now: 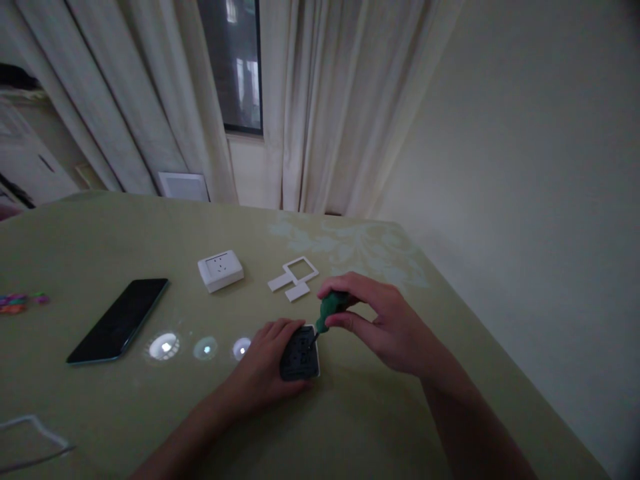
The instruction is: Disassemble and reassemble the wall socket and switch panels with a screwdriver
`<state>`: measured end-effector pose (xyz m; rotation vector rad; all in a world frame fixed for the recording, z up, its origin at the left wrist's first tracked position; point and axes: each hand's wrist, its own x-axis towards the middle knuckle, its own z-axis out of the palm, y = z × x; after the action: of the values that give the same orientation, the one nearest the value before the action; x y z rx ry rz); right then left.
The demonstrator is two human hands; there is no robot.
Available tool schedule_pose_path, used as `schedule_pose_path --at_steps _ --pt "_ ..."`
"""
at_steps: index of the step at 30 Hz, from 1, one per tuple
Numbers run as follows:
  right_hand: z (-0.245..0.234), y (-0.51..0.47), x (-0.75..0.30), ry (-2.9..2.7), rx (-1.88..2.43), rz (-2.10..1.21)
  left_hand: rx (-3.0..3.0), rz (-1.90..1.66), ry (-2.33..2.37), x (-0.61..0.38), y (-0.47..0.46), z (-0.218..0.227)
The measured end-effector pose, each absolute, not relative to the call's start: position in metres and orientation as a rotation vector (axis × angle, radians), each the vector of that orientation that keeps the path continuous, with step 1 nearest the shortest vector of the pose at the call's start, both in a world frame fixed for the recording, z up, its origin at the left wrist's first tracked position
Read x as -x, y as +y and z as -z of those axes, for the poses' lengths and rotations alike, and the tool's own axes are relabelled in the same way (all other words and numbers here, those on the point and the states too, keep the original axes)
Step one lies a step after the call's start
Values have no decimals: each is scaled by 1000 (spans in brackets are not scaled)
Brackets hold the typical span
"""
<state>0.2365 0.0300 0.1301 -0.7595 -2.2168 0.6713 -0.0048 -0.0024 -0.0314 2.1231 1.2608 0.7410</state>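
My left hand (265, 363) presses down on a dark square socket module (300, 353) lying on the green table (390, 427), fingers curled round its left edge. My right hand (380, 320) grips a green-handled screwdriver (331, 308), its tip pointing down onto the module's upper right corner. A complete white wall socket (221, 270) sits farther back on the table. A white square frame and two small white cover pieces (295, 277) lie just behind my right hand.
A black phone (120, 320) lies at the left, with three bright light reflections (204, 347) beside it. Coloured bits (20, 301) sit at the far left edge, a white cable (35, 433) at the lower left. Curtains and a window stand behind; the table edge runs down the right.
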Motion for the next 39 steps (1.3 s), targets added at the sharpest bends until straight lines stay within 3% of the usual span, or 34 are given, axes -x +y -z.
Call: schedule_pose_path --at_steps 8,12,17,21,28,39 --pt "-139 5 -240 -2207 766 -587 -2120 -706 1275 4 2 28" --pt "-133 5 -256 -1641 945 -641 -2123 -656 1281 0 -3 27" --pt "-71 22 -268 -945 963 -1083 -2164 -663 1228 2 -4 32" --pt "-26 25 -267 -912 1009 -1306 -2165 -828 1501 15 38 37" --pt "-6 19 -256 -868 977 -1443 -2211 -744 1785 30 115 37" --pt "2 17 -259 -783 1041 -1394 -2166 -629 1640 53 24 46"
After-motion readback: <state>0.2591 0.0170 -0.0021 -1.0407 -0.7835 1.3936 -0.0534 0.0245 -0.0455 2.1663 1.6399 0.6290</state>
